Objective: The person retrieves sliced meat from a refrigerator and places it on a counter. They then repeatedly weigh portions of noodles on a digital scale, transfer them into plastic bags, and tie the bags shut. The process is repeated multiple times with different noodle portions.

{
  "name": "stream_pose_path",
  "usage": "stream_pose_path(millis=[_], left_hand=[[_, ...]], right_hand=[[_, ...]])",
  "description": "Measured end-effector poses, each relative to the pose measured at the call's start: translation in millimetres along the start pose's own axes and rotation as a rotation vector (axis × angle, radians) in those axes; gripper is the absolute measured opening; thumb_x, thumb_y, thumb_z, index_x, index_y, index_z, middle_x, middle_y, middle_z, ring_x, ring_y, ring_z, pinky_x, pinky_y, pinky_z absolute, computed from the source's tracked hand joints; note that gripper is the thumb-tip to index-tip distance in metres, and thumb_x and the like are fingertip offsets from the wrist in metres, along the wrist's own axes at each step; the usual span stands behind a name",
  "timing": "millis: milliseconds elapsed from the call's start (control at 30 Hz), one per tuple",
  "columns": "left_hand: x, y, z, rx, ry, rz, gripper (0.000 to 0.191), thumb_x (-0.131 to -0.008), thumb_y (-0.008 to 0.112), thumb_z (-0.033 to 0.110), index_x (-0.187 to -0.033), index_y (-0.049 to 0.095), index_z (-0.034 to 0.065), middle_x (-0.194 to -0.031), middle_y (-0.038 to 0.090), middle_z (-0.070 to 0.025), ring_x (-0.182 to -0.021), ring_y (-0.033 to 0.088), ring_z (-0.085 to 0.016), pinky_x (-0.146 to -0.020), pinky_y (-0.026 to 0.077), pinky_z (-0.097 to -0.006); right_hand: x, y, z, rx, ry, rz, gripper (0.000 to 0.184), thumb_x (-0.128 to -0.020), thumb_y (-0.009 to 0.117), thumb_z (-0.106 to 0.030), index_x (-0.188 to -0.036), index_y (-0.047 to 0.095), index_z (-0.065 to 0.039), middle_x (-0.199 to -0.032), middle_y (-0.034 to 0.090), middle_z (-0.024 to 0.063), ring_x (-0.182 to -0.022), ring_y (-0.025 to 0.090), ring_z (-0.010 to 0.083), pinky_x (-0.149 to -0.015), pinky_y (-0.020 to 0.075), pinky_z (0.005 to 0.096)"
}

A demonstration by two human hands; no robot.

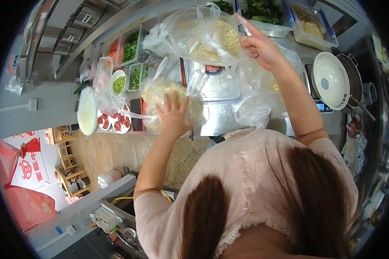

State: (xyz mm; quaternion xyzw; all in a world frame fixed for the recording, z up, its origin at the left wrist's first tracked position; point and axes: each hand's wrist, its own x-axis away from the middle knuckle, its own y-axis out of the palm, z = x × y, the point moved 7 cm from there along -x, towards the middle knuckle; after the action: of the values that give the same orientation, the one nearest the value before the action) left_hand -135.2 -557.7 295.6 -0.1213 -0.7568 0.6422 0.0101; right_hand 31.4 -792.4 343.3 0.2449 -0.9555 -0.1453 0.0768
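My left hand [174, 116] rests with spread fingers on a tied clear plastic bag of noodles [168, 90] near the counter's front edge. Farther back, my right hand [257, 48] is raised beside a larger clear bag of noodles [228, 39], its index finger extended and the others curled. Clear plastic shows along that finger; whether the hand grips it cannot be told. Between the bags lies a clear lid with a blue rim [214, 101], partly under plastic. A phone [137, 111] and two plates of red meat pieces [121, 124] are left of my left hand.
Tubs of chopped greens [130, 47] and carrot [112, 50], a bowl of green bits [119, 82] and a shaker [149, 58] stand left. Leafy greens [262, 13] and a noodle tub [311, 30] are behind. A white bowl [332, 81] sits by a scale [324, 106] at right.
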Motion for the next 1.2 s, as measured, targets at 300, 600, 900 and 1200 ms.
stream_pose_path(millis=[300, 600, 900, 1200], left_hand=[[-46.8, -28.7, -73.2, 0.641, 0.014, 0.112, 0.028, -0.06, 0.068, 0.001, -0.085, 0.057, 0.0042, -0.085, 0.056, -0.0124, -0.081, 0.055, -0.033, -0.076, 0.045, -0.0374], [-140.3, -175.8, -95.5, 1.523, 0.004, 0.299, 0.022, -0.069, 0.061, -0.001, -0.091, 0.059, 0.0032, -0.095, 0.061, -0.0072, -0.084, 0.058, -0.013, -0.075, 0.045, -0.0258], [-229.3, -20.9, -4.8, 0.408, -0.282, 0.45, 0.04, -0.061, 0.06, -0.003, -0.1, 0.06, 0.0057, -0.109, 0.058, -0.0171, -0.1, 0.054, -0.034, -0.086, 0.044, -0.0365], [-182.5, -18.6, 19.3, 0.606, 0.152, 0.001, 0.053, -0.069, 0.062, 0.014, -0.12, 0.052, 0.0073, -0.13, 0.044, -0.0184, -0.124, 0.036, -0.037, -0.102, 0.031, -0.0437]], right_hand=[[3.3, 6.3, 1.6, 0.047, 0.008, -0.005, 0.069, -0.082, 0.04, -0.003, -0.146, 0.019, -0.018, -0.063, 0.03, -0.0071, -0.054, 0.024, 0.0034, -0.049, 0.0188, 0.0201], [1.8, 10.4, -2.7, -0.1, -0.017, 0.021, 0.073, -0.078, 0.042, -0.003, -0.146, 0.019, -0.018, -0.061, 0.032, -0.0063, -0.053, 0.026, 0.0048, -0.05, 0.022, 0.0203], [2.5, -13.8, -9.5, -0.319, -0.025, 0.129, 0.07, -0.081, 0.044, -0.003, -0.145, 0.019, -0.014, -0.059, 0.033, -0.0059, -0.05, 0.029, 0.005, -0.047, 0.0225, 0.0213], [-19.9, -1.1, -15.6, -0.233, -0.06, 0.055, 0.069, -0.081, 0.039, -0.003, -0.145, 0.018, -0.014, -0.06, 0.028, -0.0052, -0.052, 0.025, 0.0048, -0.048, 0.0208, 0.0194]])
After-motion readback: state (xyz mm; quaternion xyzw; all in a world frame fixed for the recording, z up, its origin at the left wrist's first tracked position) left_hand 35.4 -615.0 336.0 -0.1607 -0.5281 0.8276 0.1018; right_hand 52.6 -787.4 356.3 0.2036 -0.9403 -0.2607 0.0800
